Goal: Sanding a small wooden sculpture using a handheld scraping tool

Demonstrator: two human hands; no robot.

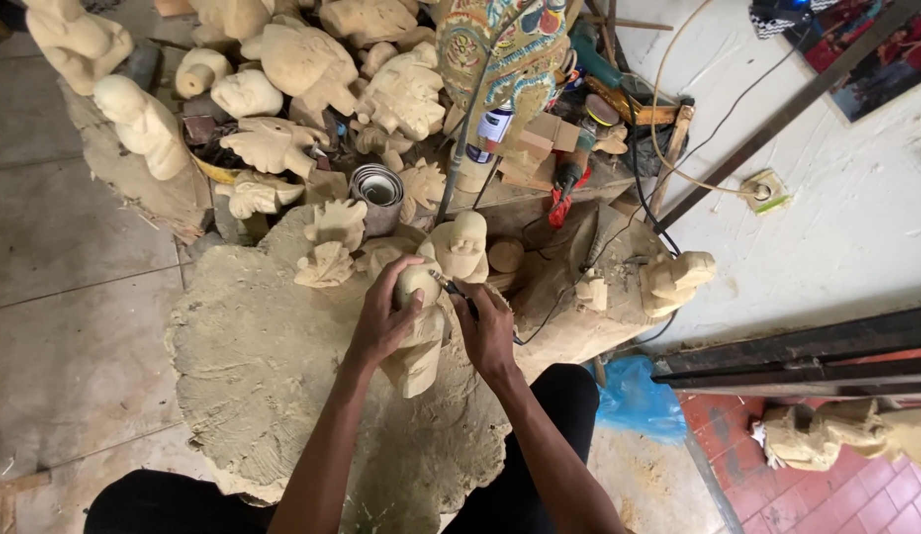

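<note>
My left hand (383,316) wraps around the rounded top of a pale wooden figure (417,351) that stands on a big dusty wood slab (263,366). My right hand (487,331) grips a thin dark carving tool (449,286) whose tip touches the figure's head on its right side. A cord runs from the tool away to the right. A finished pale carved figure (460,245) stands just behind the one I hold.
Many unpainted wooden carvings (302,64) crowd the back, with a metal tin (377,193), a painted mask (500,44), a spray can (492,129) and a red-handled tool (561,203). A blue plastic bag (634,396) lies at right, more carvings (836,435) on red tiles.
</note>
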